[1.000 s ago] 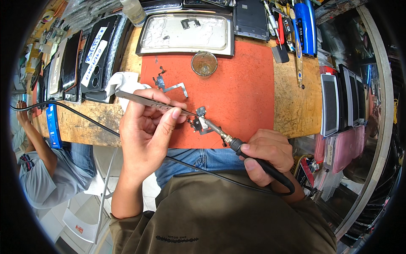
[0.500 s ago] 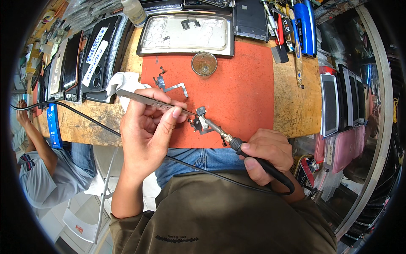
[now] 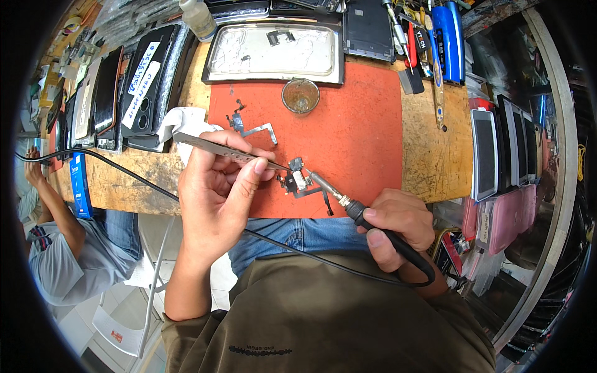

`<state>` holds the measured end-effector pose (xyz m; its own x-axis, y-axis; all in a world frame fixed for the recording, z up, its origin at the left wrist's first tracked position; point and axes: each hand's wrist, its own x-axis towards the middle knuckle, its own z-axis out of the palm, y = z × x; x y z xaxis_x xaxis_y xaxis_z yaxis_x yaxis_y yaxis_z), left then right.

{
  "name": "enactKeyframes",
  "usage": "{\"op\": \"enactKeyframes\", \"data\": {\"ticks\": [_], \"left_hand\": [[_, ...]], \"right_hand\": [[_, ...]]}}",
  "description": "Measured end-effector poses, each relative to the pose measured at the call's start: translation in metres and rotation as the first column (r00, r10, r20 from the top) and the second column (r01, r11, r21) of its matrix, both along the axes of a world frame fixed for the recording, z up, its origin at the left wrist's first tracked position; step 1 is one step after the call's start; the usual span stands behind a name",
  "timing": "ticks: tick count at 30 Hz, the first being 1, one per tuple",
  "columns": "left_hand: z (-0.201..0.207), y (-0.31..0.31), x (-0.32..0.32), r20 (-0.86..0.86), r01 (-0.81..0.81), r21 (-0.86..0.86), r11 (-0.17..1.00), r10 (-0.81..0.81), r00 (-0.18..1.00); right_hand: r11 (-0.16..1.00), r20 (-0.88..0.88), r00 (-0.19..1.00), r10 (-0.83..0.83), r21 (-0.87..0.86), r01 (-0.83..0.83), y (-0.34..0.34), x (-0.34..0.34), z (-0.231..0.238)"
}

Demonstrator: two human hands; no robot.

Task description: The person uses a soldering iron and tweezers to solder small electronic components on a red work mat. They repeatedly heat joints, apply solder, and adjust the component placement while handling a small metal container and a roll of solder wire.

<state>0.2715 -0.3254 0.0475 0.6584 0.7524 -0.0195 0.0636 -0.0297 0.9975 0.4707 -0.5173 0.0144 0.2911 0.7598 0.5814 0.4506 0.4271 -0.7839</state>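
Metal tweezers (image 3: 214, 148) are pinched in my left hand (image 3: 217, 193), their tips at a small dark flex cable part (image 3: 298, 180) with a pale block on it. My right hand (image 3: 398, 227) is closed round the black handle of a soldering iron (image 3: 339, 198). The iron's tip is close to the upper right of that part; whether it touches I cannot tell. Farther off and to the left, a second flex cable (image 3: 249, 127) with a silvery strip lies on the red mat (image 3: 360, 137).
A small glass cup (image 3: 301, 96) stands on the mat before a pale tray (image 3: 208, 73). Phones (image 3: 140, 93) line the left; tools (image 3: 423, 46) crowd the back right. The black cord (image 3: 298, 253) crosses my lap. At far left, another person's arm (image 3: 56, 199) shows.
My right hand has drawn the soldering iron slightly right, so its tip sits farther from the pale block. My left hand and the tweezers are nearly still.
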Motion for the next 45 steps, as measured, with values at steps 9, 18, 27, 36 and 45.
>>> {"op": "enactKeyframes", "data": {"ticks": [9, 18, 27, 36, 45], "left_hand": [[-0.006, -0.004, -0.004, 0.120, -0.070, -0.093, 0.993, 0.082, 0.989], [0.004, -0.004, 0.009, 0.174, -0.209, 0.537, 0.817, 0.134, 0.975], [0.002, -0.055, 0.103, -0.152, 0.210, 0.951, 0.227, -0.248, 0.957], [0.009, -0.088, 0.098, -0.323, 0.400, 0.882, 0.248, -0.298, 0.898], [0.044, -0.058, -0.098, -0.137, 0.231, 0.857, 0.460, -0.230, 0.964]], "right_hand": [[0.985, 0.361, 0.926, -0.113, -0.083, 0.153, -0.008, 0.005, 0.006], [0.919, 0.173, 0.931, -0.322, -0.179, 0.351, -0.027, -0.007, 0.006], [0.609, -0.121, 0.607, -0.786, 0.021, 0.793, -0.074, 0.002, 0.002], [0.616, -0.077, 0.634, -0.769, 0.177, 0.768, -0.077, -0.002, 0.015], [0.527, -0.080, 0.584, -0.808, 0.346, 0.776, 0.004, 0.046, 0.131]]}}
